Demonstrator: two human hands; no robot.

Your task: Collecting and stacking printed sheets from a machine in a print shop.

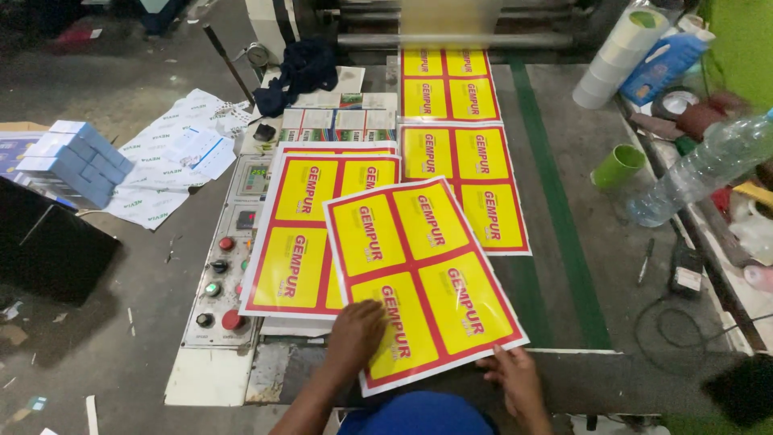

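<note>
My left hand (354, 332) lies flat, fingers spread, on the top yellow-and-red sheet (423, 278) (gripping nothing); my right hand (515, 374) pinches its near edge on the table (564, 266).

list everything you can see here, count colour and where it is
printed sheets: at least four, yellow panels with red borders, top one tilted under both hands, one beneath it at left, two more toward the machine rollers
control panel: one, grey with red, green and black buttons, left of the sheets
dark cloth: one, navy, at the top by the machine
small boxes: one stack, blue and white, on the floor far left
cup: one, green, lying on the right of the table
plastic bottle: one, clear, tilted at far right
tape rolls: one stack, white, top right
pen: one, dark, right of the green stripe
left hand: flat on the top sheet
right hand: at the sheet's bottom edge
</note>
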